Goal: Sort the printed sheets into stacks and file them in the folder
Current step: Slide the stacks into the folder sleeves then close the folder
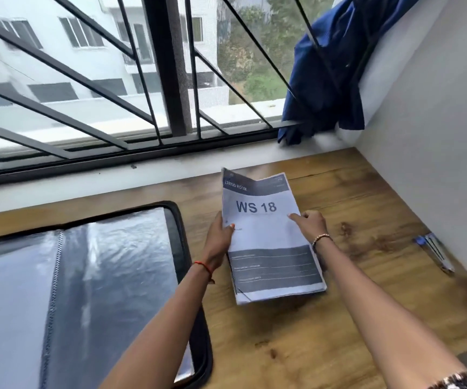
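A stack of printed sheets [269, 240] lies on the wooden table; the top sheet reads "WS 18" under a dark "LIVING ROOM" header. My left hand [219, 239] grips the stack's left edge, thumb on top. Over on the right edge, my right hand [311, 226] holds the stack with fingers curled on the paper. The far end of the sheets lifts and bends slightly off the table. An open black folder [92, 276] with shiny clear plastic sleeves lies to the left of the stack, its rounded rim beside my left forearm.
Two pens [434, 252] lie near the white wall on the right. A barred window with a white sill [170, 169] runs along the table's far edge. A blue cloth [330, 66] hangs at the window's right corner. Bare wood [297, 341] shows below the stack.
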